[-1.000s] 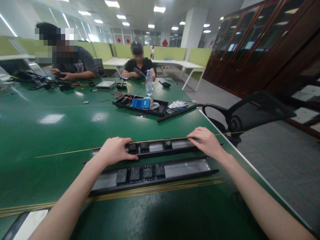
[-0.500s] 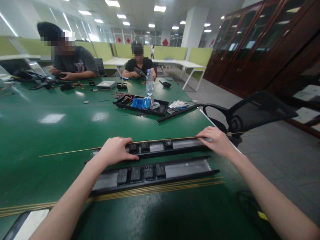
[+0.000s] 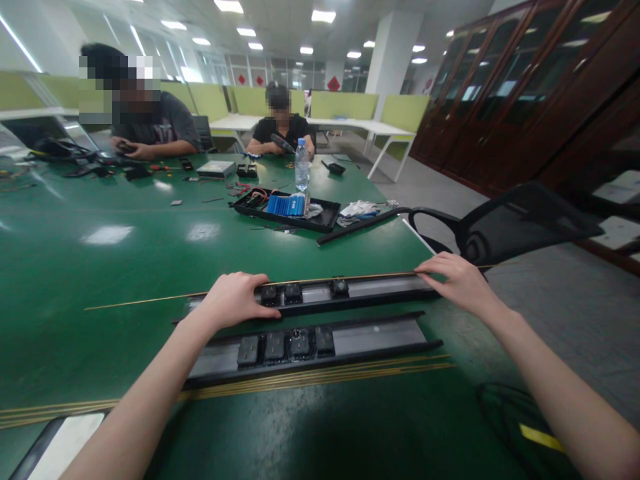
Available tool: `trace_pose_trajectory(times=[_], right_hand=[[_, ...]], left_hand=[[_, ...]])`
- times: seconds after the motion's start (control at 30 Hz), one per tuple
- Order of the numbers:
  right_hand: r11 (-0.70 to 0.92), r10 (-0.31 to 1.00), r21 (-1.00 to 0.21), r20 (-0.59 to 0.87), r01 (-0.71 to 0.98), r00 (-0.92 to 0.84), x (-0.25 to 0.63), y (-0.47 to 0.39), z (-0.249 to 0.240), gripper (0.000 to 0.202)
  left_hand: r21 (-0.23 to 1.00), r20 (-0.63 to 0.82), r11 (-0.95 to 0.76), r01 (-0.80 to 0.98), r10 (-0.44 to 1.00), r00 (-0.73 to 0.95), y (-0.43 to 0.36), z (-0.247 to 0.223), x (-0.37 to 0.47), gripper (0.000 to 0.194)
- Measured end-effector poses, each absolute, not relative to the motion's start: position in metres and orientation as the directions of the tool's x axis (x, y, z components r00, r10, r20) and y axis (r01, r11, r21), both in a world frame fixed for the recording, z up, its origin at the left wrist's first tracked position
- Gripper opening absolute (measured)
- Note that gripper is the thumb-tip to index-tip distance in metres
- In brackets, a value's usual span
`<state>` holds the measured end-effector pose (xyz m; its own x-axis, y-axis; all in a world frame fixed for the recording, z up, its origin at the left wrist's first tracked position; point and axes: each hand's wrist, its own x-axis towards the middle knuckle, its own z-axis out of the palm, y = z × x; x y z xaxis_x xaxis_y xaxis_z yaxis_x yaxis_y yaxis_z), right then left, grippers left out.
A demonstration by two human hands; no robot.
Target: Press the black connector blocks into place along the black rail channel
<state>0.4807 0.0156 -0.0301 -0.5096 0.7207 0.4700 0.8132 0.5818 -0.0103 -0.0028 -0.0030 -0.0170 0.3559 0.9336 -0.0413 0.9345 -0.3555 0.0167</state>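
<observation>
My left hand (image 3: 239, 299) grips the left part of the far black channel (image 3: 320, 305), thumb on its near side and fingers over its far edge. Small black blocks (image 3: 339, 287) sit inside this channel. A thin brass rod (image 3: 145, 302) runs along its far edge and sticks out past it on both sides. Near the channel's right end, my right hand (image 3: 453, 279) pinches the rod between thumb and fingers. Closer to me lies a second black channel (image 3: 375, 339) with several black blocks (image 3: 275, 347) in it. Several brass rods (image 3: 320, 378) lie along its near side.
Beyond the channels are a black tray (image 3: 327, 216), a water bottle (image 3: 301, 165), gloves (image 3: 359, 212) and a black strip (image 3: 357, 227). Two people sit across the green table (image 3: 130, 267). A mesh chair (image 3: 525, 223) stands at the right; a cable (image 3: 500, 423) lies front right.
My right hand has slid rightward along the rod toward the far channel's right end. My left hand keeps its hold on the channel. The view has shifted slightly.
</observation>
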Motion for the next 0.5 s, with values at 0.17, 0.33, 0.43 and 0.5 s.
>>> trace_pose_trajectory(times=[0.17,0.33,0.43,0.5], right_hand=[[0.554,0.723,-0.011,0.502,0.833,-0.474,0.489,0.013,-0.028,0.016],[0.533,0.705,-0.005,0.555,0.846,-0.441,0.493,0.011,-0.022,0.016],[0.521,0.695,0.006,0.577,0.853,-0.429,0.493,0.011,-0.018,0.017],[0.521,0.681,0.006,0.6,0.854,-0.42,0.489,0.012,-0.015,0.018]], left_hand=[[0.029,-0.051,-0.341,0.94,0.938,0.342,-0.003,-0.016,-0.002,0.069],[0.016,-0.048,-0.352,0.936,0.935,0.352,-0.003,-0.017,-0.002,0.07],[0.015,-0.04,-0.357,0.934,0.933,0.358,-0.003,-0.018,-0.003,0.071],[0.016,-0.034,-0.36,0.933,0.932,0.361,-0.003,-0.018,-0.003,0.072]])
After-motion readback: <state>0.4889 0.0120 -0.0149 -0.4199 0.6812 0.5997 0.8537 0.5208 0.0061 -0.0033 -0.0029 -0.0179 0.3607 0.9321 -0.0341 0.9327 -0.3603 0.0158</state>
